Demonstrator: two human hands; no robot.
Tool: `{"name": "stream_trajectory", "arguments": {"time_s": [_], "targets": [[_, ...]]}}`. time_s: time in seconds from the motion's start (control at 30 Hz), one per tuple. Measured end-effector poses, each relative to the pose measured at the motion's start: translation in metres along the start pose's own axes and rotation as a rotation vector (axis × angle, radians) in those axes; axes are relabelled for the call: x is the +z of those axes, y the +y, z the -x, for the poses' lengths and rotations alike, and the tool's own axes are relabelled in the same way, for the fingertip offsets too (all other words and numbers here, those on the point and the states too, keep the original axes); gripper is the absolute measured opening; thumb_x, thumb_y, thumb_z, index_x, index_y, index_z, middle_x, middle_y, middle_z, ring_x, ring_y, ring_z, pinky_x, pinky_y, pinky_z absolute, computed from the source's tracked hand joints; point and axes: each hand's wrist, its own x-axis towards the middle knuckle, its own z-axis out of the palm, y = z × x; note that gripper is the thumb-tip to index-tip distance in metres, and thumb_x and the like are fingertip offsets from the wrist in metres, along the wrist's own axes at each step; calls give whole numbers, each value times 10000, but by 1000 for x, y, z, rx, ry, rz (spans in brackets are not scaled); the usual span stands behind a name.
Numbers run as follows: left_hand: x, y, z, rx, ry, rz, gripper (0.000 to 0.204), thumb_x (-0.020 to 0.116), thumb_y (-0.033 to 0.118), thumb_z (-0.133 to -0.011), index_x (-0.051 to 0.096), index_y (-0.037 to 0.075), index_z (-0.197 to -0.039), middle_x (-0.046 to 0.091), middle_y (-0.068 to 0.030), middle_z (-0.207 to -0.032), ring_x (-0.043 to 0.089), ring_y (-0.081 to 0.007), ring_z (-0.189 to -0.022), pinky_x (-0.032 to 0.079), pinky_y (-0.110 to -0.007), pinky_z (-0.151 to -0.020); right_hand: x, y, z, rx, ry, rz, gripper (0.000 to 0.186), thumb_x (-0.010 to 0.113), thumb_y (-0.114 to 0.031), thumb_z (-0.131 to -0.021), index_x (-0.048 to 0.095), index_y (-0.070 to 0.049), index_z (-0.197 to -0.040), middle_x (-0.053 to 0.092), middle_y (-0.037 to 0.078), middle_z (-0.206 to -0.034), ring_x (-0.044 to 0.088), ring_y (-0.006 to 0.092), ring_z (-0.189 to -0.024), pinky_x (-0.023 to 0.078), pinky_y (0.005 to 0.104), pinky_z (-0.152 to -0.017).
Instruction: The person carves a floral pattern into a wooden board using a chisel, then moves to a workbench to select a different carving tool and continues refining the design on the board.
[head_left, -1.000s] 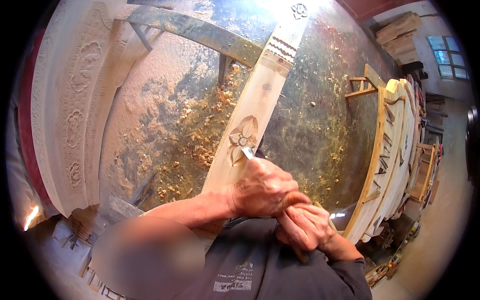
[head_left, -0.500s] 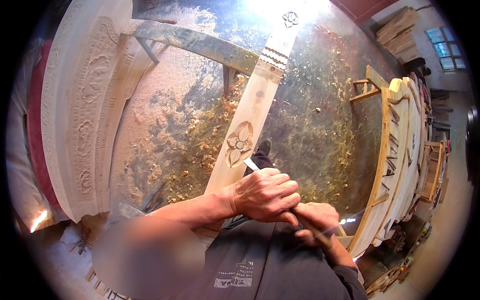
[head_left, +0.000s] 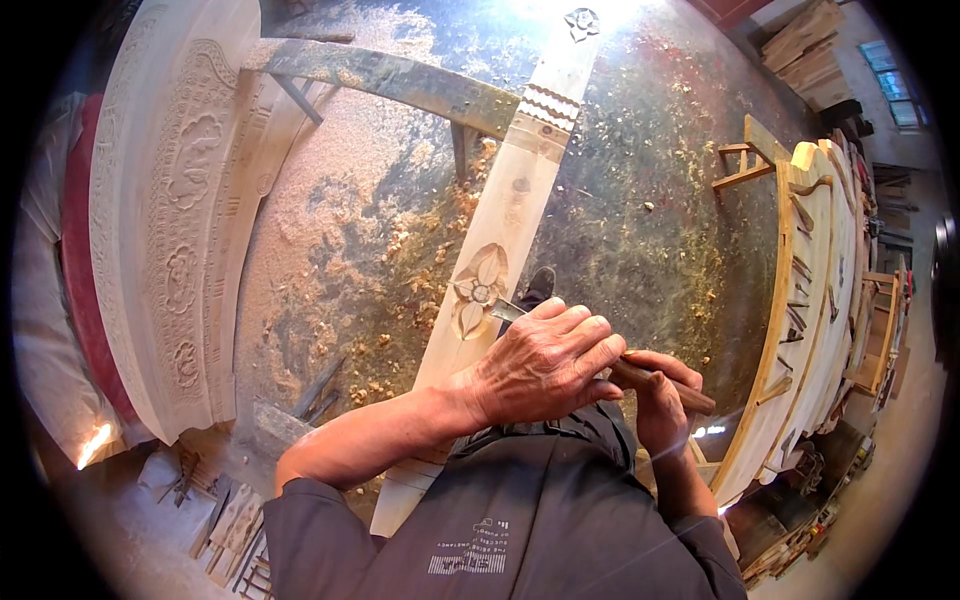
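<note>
A long pale board [head_left: 511, 205] stretches away in front of me, with a carved flower [head_left: 479, 292] on its near half. My left hand [head_left: 548, 362] is closed around the front of a chisel [head_left: 692, 401]. The chisel's flat metal blade points left, its tip at the flower's right edge by the board's side. Whether the tip touches the wood, I cannot tell. My right hand [head_left: 660, 398] grips the brown wooden handle farther back, its butt sticking out past the fingers. Part of the chisel is hidden under the left hand.
A low bench [head_left: 400, 82] crosses under the board's far part. Carved panels [head_left: 165, 220] stand at the left. At the right, a workbench [head_left: 775, 330] holds several hand tools. Wood shavings [head_left: 400, 270] litter the floor, and a shoe [head_left: 541, 284] shows beside the board.
The chisel has swung to lie flatter across the view, its blade tip higher against the flower. My right hand has moved up and shifted its hold on the handle. The view has shifted slightly.
</note>
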Motion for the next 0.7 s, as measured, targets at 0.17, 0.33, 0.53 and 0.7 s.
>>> {"name": "stream_trajectory", "arguments": {"time_s": [0.17,0.33,0.53,0.7], "targets": [[-3,-4,-4,-90,-32,24,468,752,449,-936,665,68,-1194,657,-83,-1036,636,-260,-890,481,-398,-765,1,5,-13,19,5,-25,453,603,-274,-1064,697,138,-1226,778,232,-1047,772,270,-957,615,374,-889],[-1,-7,-2,-190,17,-56,389,781,237,-908,666,38,-1222,679,-112,-1055,663,-292,-910,511,-426,-783,-3,8,-35,156,-6,-281,369,583,-226,-1102,674,113,-1216,748,221,-996,741,267,-805,621,384,-788],[-2,-12,-1,-248,125,-71,395,738,29,-887,661,1,-1273,710,-147,-1041,704,-321,-927,556,-442,-817,11,3,-59,2,-30,-244,187,632,-21,-1048,670,64,-1210,742,172,-1047,741,232,-841,631,363,-791],[-18,-9,9,-293,155,-112,402,732,-22,-874,692,5,-1273,749,-165,-1131,734,-331,-1046,579,-435,-969,26,-11,-72,-77,-112,-104,185,650,-25,-1013,668,70,-1171,744,156,-957,737,228,-799,622,367,-742]]}}
